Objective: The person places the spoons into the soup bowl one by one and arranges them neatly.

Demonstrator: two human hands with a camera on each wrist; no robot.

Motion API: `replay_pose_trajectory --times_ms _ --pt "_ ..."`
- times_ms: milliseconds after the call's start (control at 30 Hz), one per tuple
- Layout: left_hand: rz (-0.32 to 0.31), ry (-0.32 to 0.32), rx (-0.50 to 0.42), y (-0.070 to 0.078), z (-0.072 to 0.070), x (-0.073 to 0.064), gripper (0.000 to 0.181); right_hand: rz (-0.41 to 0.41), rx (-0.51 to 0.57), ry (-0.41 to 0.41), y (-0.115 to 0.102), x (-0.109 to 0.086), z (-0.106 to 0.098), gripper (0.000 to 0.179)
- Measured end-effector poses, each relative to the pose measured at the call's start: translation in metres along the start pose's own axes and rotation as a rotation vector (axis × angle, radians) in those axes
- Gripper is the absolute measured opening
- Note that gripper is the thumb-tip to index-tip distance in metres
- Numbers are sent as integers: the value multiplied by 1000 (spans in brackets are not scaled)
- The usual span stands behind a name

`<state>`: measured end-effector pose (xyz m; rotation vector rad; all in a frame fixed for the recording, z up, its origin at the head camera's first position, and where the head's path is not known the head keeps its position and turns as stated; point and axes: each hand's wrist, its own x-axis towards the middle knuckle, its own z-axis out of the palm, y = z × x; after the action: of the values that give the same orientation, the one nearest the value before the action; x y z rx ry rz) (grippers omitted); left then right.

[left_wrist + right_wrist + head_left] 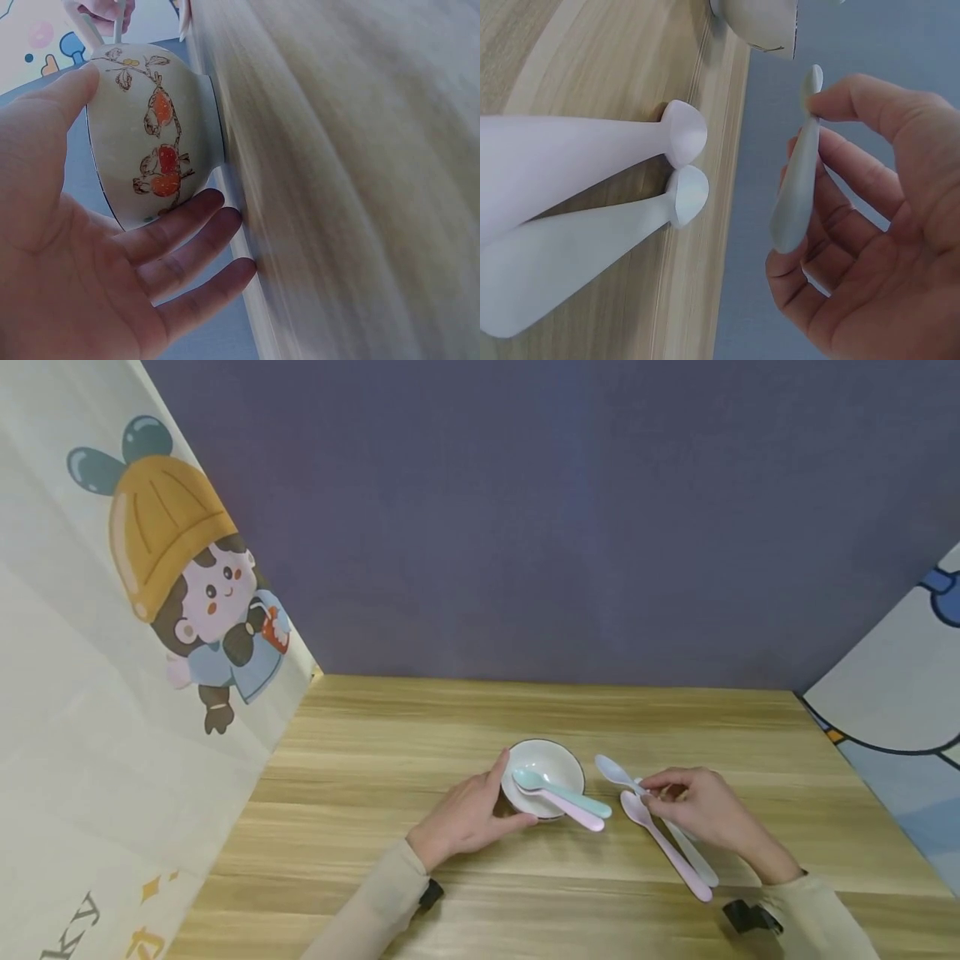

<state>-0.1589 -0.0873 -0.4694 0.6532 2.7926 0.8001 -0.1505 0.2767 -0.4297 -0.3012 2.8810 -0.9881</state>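
A pale bluish-white spoon (pixel 615 770) is in the right hand (pixel 705 806), its thumb and fingertips pinching it near the scoop, which points left toward the bowl (pixel 552 755). The right wrist view shows this spoon raised off the table (pixel 420 718), its broad handle end inside the curve of the hand. Just below it in the head view, a pink spoon (pixel 667 847) and a white spoon (pixel 695 857) lie side by side on the table, scoops away from the person. The bowl stands upright just to the left, white with a dark rim; the left wrist view shows orange-red fruits on thin branches painted outside. Inside lean a mint spoon (pixel 573 797) and a second pink spoon (pixel 572 811), scoops down, handles over the rim toward the lower right. The left hand (pixel 468 814) holds the bowl from its left side, thumb and spread fingers around the wall. Light sleeves (pixel 378 897) cover both forearms, with a black strap (pixel 431 894) at each wrist. Behind the table rises a dark blue-grey partition (pixel 525 527); a cartoon figure (pixel 213 589) is printed on the pale left panel (pixel 67 693).
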Motion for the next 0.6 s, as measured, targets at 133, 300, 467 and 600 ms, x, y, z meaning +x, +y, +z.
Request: replay_pose_trajectory --times_ms 133,300,467,600 --pt "-6 -4 -5 0 0 0 114 1 3 -6 0 2 1 20" --pt "-10 -2 3 0 1 1 114 6 8 -9 0 4 2 20" --pt "-11 -1 2 0 0 0 114 -13 6 10 -1 6 3 19" --pt "-3 1 7 0 0 0 113 -21 -1 21 -2 7 3 18"
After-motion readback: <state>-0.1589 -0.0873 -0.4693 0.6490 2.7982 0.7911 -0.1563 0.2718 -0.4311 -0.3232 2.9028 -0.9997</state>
